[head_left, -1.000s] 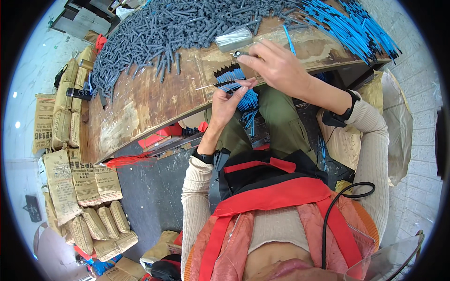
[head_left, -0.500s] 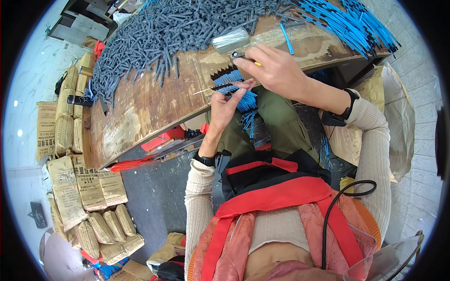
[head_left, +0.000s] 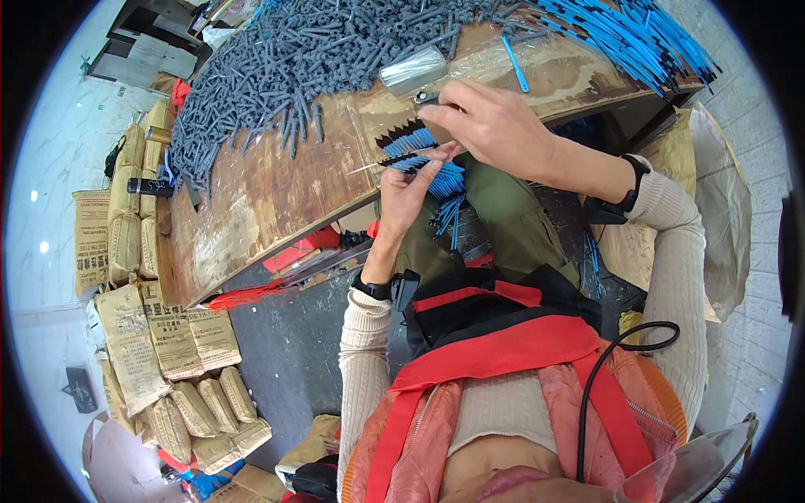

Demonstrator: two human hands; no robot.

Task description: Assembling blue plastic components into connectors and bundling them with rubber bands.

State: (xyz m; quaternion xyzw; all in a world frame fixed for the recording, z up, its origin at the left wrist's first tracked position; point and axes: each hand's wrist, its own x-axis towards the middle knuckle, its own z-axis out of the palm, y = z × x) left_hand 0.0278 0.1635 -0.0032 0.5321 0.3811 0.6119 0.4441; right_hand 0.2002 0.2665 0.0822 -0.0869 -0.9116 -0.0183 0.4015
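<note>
My left hand (head_left: 407,194) is closed in a pinch on a thin rod (head_left: 387,163), dark along part of its length, with a pale, pointed end sticking out to the left. Just above and to the right, my right hand (head_left: 503,130) is wrapped round a black hand tool (head_left: 428,98) with a rounded end; its exact kind is hard to make out. Both hands nearly meet at the table's near edge. Beside and below the left fingers lies a row of blue sticks (head_left: 404,144) with black tips. More blue sticks (head_left: 449,220) hang over my lap.
A big heap of grey plastic pieces (head_left: 277,84) covers the back of the wooden table (head_left: 251,201). Near it are a clear plastic packet (head_left: 412,71) and a blue tool (head_left: 514,63). Blue rods (head_left: 620,46) lie at the far right. Brown sacks (head_left: 126,344) stand on the left.
The whole view has shifted slightly. Both hands keep nearly the same places and grips, and less of the yellow part by the right fingers shows.
</note>
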